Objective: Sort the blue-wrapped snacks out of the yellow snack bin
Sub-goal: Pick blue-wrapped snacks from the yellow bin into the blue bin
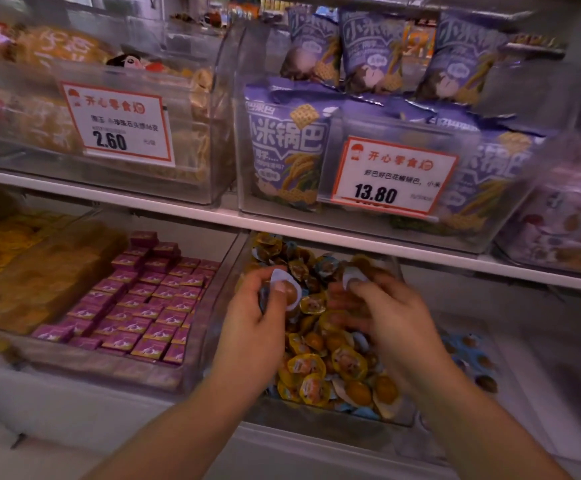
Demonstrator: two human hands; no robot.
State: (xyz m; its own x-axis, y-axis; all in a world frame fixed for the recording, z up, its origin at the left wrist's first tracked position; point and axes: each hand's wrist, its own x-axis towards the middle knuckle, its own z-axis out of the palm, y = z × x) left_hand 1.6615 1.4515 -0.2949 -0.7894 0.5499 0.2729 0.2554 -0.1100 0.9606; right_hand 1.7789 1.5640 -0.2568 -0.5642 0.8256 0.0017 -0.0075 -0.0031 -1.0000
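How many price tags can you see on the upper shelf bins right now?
2. The 2.60 price tag is on the left clear bin; the 13.80 price tag is on the purple-bag bin. Others may sit beyond the frame.

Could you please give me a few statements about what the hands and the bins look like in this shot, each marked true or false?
1. The left hand holds a small wrapped snack above the snack bin. True.
2. The right hand rests on the shelf, outside any bin. False: it is over the snack bin, fingers among the snacks.
3. The bin to the left holds small purple boxes. True.
4. The price tag on the bin of purple bags reads 2.60. False: it reads 13.80.
5. Only yellow-wrapped snacks lie in the snack bin. False: blue-wrapped ones are mixed in among them.
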